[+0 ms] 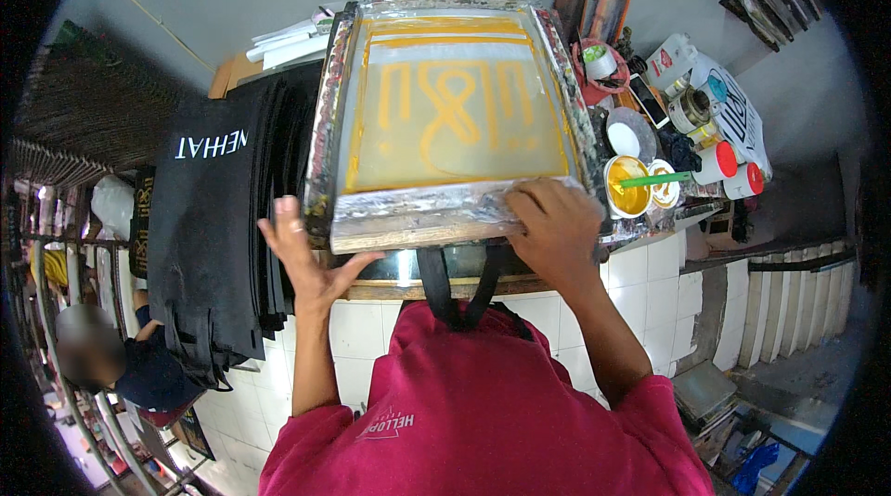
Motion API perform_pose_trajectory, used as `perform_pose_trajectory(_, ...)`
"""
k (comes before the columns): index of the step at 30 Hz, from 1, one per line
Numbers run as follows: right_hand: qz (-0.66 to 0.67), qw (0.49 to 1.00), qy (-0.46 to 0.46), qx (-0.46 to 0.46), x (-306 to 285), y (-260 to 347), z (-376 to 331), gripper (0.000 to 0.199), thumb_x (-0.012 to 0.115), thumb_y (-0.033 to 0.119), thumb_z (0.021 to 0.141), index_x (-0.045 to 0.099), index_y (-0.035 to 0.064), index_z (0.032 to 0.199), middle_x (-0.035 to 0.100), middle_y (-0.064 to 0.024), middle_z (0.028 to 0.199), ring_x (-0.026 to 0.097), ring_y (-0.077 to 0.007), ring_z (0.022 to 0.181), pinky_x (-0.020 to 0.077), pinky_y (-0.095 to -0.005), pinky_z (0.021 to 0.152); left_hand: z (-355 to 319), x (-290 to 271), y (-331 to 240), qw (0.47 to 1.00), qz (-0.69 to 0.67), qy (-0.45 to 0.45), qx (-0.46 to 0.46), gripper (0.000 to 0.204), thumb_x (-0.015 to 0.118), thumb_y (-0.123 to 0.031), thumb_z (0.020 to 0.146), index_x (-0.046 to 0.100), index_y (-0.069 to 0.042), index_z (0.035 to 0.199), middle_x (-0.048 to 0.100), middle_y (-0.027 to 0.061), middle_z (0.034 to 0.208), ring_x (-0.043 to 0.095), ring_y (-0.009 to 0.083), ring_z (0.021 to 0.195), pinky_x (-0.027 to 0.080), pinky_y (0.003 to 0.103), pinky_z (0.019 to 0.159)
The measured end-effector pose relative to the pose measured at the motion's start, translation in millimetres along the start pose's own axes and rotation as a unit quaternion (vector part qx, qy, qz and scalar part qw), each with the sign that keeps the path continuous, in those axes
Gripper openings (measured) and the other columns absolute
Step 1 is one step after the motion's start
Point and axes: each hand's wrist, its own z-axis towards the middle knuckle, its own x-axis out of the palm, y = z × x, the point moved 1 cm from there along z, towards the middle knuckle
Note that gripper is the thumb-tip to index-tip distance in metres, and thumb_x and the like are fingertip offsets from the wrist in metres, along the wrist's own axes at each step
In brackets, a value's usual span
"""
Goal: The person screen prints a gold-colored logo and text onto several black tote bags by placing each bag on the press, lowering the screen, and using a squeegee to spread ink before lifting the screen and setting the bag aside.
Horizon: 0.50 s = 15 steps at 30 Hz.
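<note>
While the right hand (555, 222) lies flat on the near edge of the printing screen (452, 111), fingers spread and pressing down on the taped frame rather than curled round anything, the left hand (306, 259) sits at the frame's near left corner, fingers loose and splayed, thumb touching the wooden bottom edge, so nothing's really gripped on that side either. That screen rests on the worktop (640, 227) right in front of the person, with yellow ink showing through the mesh design. Two black straps (459, 287) hang out from under its near edge, down over the white tiled front. Just left of the screen there's a stack of black fabric (218, 236) draped over the edge. Off to the right, a tub of yellow ink (628, 188) with a green stick (657, 180) in it, plus a couple of red-capped bottles (729, 169) near it.
</note>
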Motion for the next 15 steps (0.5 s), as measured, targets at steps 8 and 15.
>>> perform_pose_trajectory(8, -0.106, 0.974, -0.185, -0.074, -92, -14, 154, 0.027, 0.077, 0.022, 0.068, 0.070, 0.0131, 0.092, 0.067, -0.0055, 0.089, 0.066, -0.0278, 0.083, 0.0484, -0.0418, 0.070, 137, -18, 15, 0.948, -0.225, -0.216, -0.062, 0.128, 0.086, -0.052, 0.076, 0.003, -0.006, 0.161, 0.018, 0.0234, 0.166, 0.020, 0.0382, 0.153, 0.016, 0.049, 0.125)
perform_pose_trajectory(15, -0.045, 0.993, -0.070, 0.083, -139, -18, 259, 0.025, 0.074, 0.032, 0.089, 0.079, 0.0116, 0.102, 0.077, -0.0057, 0.090, 0.068, -0.0176, 0.072, 0.0554, -0.0350, 0.070, 128, 82, 62, 0.899, -0.228, 0.042, -0.372, 0.090, 0.059, -0.045, 0.101, 0.014, 0.009, 0.157, 0.023, 0.0360, 0.160, 0.024, 0.0392, 0.152, 0.018, 0.042, 0.124)
